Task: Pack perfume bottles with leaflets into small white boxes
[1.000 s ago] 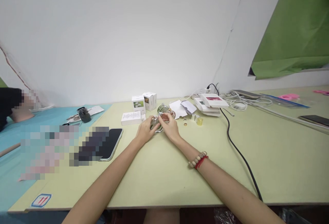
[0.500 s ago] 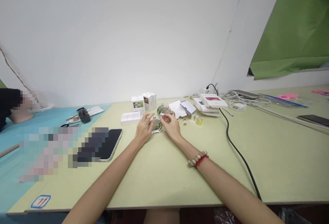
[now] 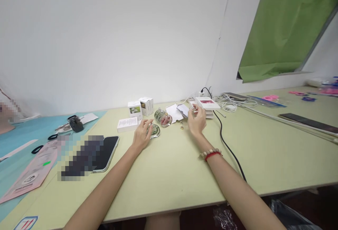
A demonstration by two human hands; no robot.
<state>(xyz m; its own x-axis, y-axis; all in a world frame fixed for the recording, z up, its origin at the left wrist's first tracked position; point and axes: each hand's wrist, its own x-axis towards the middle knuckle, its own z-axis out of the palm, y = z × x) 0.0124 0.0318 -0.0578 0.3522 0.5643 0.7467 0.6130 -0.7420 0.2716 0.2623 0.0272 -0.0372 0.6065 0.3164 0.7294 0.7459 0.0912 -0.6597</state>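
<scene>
My left hand (image 3: 142, 134) rests on the table with its fingers curled round a round glass bottle (image 3: 154, 131) with green inside. My right hand (image 3: 196, 120) is raised a little to the right, its fingertips pinched on a small silvery cap (image 3: 194, 109). Two more round glass bottles, a green one (image 3: 159, 114) and a pink one (image 3: 166, 120), stand between my hands and the wall. Small gold rings (image 3: 181, 127) lie on the table beside my right hand.
White boxes (image 3: 140, 108) and a flat white box (image 3: 127, 124) sit behind my left hand. A stack of flat boxes (image 3: 207, 103), white cables (image 3: 232, 102) and a black cable (image 3: 227, 146) lie to the right. A phone (image 3: 105, 152) lies left; another phone (image 3: 308, 122) far right.
My right hand left the bottles and moved right, lifting a small cap. My left hand stayed on the green bottle. The camera turned to the right.
</scene>
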